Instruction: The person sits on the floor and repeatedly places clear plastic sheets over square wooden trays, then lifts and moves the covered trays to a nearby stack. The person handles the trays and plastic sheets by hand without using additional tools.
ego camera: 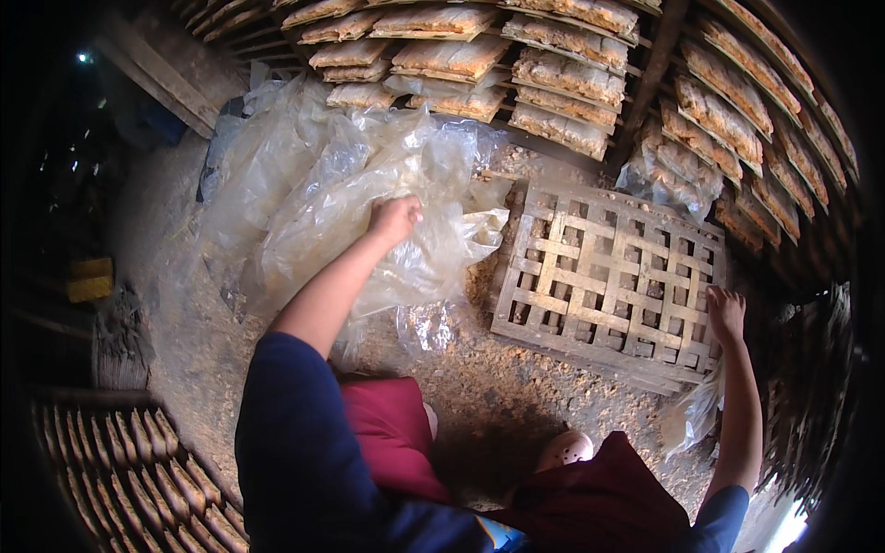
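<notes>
A large crumpled heap of clear plastic sheeting [325, 186] lies on the dirt floor in front of me. My left hand [395, 220] is closed on a part of this sheeting near its middle. To the right rests a wooden tray with a woven slat lattice [608, 273], apparently with more frames beneath it. My right hand [726, 311] is at the tray's right edge, fingers bent over or beside the rim; whether it grips the wood is unclear. A smaller piece of plastic [695, 415] hangs below that edge.
Racks of crusted, orange-white slabs on boards [449, 59] rise ahead and to the right, with a wooden post [646, 83] between them. Another slab rack [138, 470] stands at lower left. A yellow container [90, 279] is at far left. Crumbs litter the floor around my pink clog [565, 449].
</notes>
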Motion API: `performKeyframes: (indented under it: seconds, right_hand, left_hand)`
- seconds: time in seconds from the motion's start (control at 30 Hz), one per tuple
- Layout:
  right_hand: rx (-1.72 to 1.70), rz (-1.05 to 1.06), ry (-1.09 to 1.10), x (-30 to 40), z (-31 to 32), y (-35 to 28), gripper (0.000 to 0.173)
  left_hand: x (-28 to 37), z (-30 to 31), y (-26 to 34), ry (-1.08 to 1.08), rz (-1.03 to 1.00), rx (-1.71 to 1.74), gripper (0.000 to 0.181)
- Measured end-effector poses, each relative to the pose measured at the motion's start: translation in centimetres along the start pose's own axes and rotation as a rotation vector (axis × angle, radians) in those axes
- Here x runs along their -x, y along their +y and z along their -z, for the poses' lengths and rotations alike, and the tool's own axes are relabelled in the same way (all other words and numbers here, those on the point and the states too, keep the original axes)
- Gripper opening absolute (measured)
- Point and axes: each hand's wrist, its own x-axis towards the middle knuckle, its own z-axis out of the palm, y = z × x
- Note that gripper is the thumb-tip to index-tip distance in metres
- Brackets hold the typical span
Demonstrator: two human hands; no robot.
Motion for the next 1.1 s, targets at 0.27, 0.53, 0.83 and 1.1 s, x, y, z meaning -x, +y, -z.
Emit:
performKeyframes:
  seconds: [0.27, 0.53, 0.83, 1.1]
  right_hand:
    - [-1.059, 0.200, -0.380, -0.7, 5.4, -15.9, 0.050]
    - [-1.415, 0.140, -0.398, -1.5, 13.8, -28.7, 0.050]
    - [-1.949, 0.066, -0.059, -3.1, 14.1, -22.5, 0.033]
    - [-2.001, -0.355, 0.381, -4.6, 12.6, -16.8, 0.037]
  left_hand:
    - [1.8, 8.4, 8.8, 0.164, -0.353, 0.709, 0.018]
    - [4.2, 11.0, 17.2, 0.347, -0.612, 0.527, 0.029]
    - [1.5, 2.6, 9.8, 0.113, -0.355, 0.261, 0.108]
    - [0.7, -1.2, 9.0, -0.339, -0.327, 0.530, 0.036]
